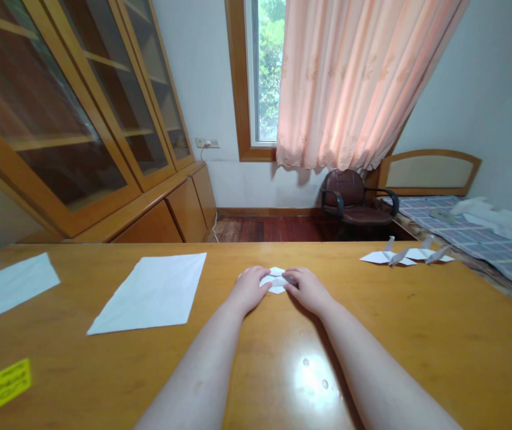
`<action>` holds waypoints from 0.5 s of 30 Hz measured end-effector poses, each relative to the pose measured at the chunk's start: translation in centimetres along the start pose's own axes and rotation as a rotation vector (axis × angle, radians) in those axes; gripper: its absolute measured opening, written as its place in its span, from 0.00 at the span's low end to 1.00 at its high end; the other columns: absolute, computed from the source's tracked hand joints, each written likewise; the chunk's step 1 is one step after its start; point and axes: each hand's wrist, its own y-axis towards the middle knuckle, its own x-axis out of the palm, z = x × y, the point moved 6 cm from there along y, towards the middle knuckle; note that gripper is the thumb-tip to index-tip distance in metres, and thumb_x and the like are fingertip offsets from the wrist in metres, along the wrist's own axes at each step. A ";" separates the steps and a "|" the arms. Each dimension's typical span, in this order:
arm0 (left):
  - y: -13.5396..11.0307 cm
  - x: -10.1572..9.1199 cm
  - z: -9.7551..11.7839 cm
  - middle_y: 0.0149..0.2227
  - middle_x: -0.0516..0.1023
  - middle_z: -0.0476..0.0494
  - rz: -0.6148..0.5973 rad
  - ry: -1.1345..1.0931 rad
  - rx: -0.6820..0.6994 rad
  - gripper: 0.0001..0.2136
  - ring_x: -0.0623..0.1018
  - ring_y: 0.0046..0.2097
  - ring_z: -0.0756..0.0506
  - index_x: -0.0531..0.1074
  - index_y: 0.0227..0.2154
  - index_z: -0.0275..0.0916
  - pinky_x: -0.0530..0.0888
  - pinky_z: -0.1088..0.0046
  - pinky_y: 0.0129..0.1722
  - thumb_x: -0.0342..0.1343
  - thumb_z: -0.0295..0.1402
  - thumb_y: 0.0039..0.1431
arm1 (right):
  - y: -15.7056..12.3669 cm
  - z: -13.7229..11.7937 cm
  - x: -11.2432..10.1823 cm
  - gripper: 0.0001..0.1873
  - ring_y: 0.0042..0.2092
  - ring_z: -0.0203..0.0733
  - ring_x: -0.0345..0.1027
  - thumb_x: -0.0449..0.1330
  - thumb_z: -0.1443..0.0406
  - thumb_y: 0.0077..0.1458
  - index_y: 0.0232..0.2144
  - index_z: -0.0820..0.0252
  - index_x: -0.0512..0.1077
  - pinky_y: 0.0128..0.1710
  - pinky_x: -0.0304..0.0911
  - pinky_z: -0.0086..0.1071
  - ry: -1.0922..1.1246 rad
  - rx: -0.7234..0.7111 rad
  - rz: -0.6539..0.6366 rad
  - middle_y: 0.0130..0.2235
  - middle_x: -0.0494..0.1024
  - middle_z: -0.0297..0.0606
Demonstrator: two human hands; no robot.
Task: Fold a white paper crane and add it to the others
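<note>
Folded paper [276, 282] lies on the bench [273, 370] directly ahead in the head view, near the far edge and between the two hands. Its longer axis seems to run left to right, from one hand to the other, with a crease or slit along the same line; blunt points face the far edge and the near side. Both ends disappear under fingers, so its full outline cannot be told.

Neither side is nearer: the left hand [251, 289] covers the left end and the right hand [308, 290] the right end, both touching it. Each is partly curled, thumb toward the near side and fingers toward the far side, with the paper's end held between them. The gap between thumb and fingers looks small; how much paper is pinched underneath is hidden. Forearms reach in from the near edge and converge on the paper.

Well apart to the right, near the far edge, folded paper birds [390, 257] stand close together. On the left, a white sheet [152, 292] lies flat, nearer the left hand than the right, and another sheet [11, 288] lies beyond it, cut off by the picture's edge. A yellow label [0, 388] sits in the near left corner.
</note>
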 end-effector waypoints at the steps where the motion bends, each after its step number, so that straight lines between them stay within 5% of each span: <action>1: 0.0 0.0 0.0 0.48 0.72 0.44 -0.001 -0.001 -0.002 0.16 0.69 0.49 0.42 0.71 0.46 0.42 0.63 0.67 0.52 0.52 0.37 0.53 | 0.0 0.0 0.0 0.16 0.48 0.45 0.64 0.56 0.66 0.51 0.43 0.58 0.73 0.50 0.56 0.36 0.001 -0.001 0.002 0.47 0.73 0.42; 15: 0.0 0.1 -0.2 0.47 0.72 0.44 0.007 -0.002 0.007 0.16 0.69 0.50 0.43 0.70 0.46 0.42 0.63 0.67 0.51 0.53 0.37 0.53 | 0.0 0.1 0.1 0.15 0.48 0.44 0.64 0.57 0.66 0.51 0.42 0.57 0.73 0.49 0.57 0.36 -0.012 -0.012 0.005 0.46 0.74 0.42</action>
